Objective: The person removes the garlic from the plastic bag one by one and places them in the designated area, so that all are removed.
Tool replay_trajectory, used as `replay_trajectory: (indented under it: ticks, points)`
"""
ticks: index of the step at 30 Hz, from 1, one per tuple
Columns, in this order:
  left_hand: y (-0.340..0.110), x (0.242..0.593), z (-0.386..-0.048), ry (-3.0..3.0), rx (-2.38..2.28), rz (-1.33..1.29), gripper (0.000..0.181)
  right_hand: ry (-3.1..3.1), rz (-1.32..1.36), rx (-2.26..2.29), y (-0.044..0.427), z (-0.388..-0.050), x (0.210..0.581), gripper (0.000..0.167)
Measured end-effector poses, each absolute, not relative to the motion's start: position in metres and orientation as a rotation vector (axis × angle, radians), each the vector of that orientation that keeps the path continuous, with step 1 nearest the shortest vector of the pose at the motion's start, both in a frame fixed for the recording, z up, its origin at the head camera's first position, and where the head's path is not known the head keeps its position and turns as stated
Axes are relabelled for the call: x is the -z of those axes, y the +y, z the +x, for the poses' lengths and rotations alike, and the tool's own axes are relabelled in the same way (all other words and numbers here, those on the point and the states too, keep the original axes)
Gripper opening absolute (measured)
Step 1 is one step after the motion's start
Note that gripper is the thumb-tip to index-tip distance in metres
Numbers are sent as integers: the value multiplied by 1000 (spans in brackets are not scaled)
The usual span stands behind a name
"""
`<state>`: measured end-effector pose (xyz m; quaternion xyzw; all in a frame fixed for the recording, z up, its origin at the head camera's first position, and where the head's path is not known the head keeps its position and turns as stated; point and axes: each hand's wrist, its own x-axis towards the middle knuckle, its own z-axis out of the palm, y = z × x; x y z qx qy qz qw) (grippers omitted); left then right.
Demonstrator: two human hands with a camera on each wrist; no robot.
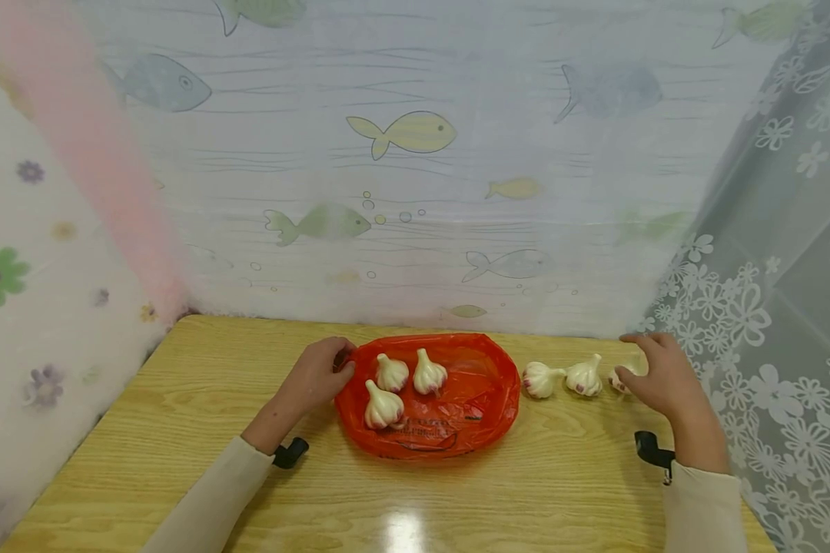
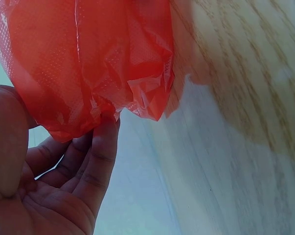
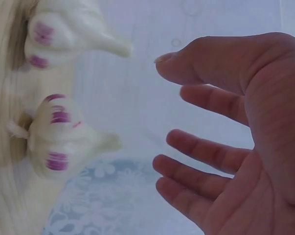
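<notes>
A red plastic bag (image 1: 480,384) is spread into an oval, tray-like shape, with three garlic bulbs (image 1: 383,407) in its left part. At its left edge, my left hand (image 1: 318,372) touches the plastic (image 2: 79,63) with relaxed fingers; in the left wrist view the thumb stands apart from the fingertips (image 2: 107,127). Three more bulbs stand in a row right of the bag: one beside it (image 1: 541,380), a middle one (image 1: 584,376), and one (image 1: 622,378) partly hidden by my right hand (image 1: 664,376). The right wrist view shows this hand (image 3: 235,132) open, fingers spread, facing two bulbs (image 3: 64,139).
The wooden table (image 1: 512,491) reaches back to a curtain (image 1: 415,269) printed with fish. Flower-patterned curtains hang at the left (image 1: 55,322) and right (image 1: 768,384). Black wrist mounts show at the left (image 1: 290,453) and right (image 1: 653,449) sleeves.
</notes>
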<state>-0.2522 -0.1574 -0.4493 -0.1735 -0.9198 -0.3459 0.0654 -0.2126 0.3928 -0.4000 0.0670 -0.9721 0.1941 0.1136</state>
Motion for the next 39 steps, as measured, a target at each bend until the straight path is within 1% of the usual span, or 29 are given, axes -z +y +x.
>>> replay_trajectory:
  ticks: [15, 23, 39]
  points:
    - [-159, 451, -252, -2778, 1039, -526, 17, -2687, 328, -517, 358, -206, 380, 48]
    - [-158, 449, -251, -2778, 1034, -528, 16, -2622, 413, -501, 339, -207, 378, 44]
    - [-157, 449, -252, -2787, 1054, -522, 17, -2585, 526, -552, 309, -207, 378, 43]
